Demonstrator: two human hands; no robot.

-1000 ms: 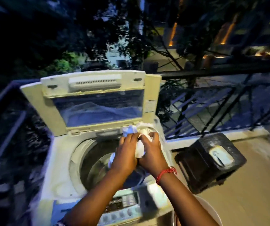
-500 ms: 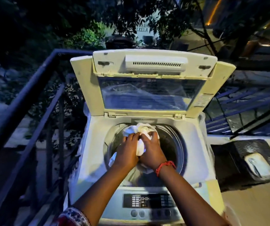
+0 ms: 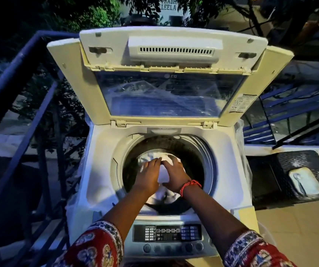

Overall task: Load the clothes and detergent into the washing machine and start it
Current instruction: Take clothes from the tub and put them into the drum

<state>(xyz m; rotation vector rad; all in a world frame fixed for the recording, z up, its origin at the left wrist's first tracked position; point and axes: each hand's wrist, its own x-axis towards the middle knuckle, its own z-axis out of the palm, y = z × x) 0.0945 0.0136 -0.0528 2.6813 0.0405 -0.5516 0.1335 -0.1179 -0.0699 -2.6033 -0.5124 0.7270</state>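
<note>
A cream top-loading washing machine [image 3: 99, 170] stands in front of me with its lid [image 3: 170, 54] raised upright. Both my hands reach down into the round drum opening [image 3: 203, 151]. My left hand [image 3: 149, 176] and my right hand [image 3: 176, 174] sit side by side, both gripping a bundle of white cloth [image 3: 164, 176] that lies inside the drum. A red thread band circles my right wrist. The control panel [image 3: 167, 233] with buttons and knobs lies at the machine's near edge, under my forearms.
A dark blue metal railing [image 3: 20, 97] runs along the left, close to the machine. On the right a dark stool [image 3: 282, 170] carries a pale container with a spoon [image 3: 305, 183]. Tan floor [image 3: 299, 228] spreads at the lower right.
My hands have gone down from above the machine's rim into the drum with the white cloth. My view has shifted to face the machine squarely and from nearer.
</note>
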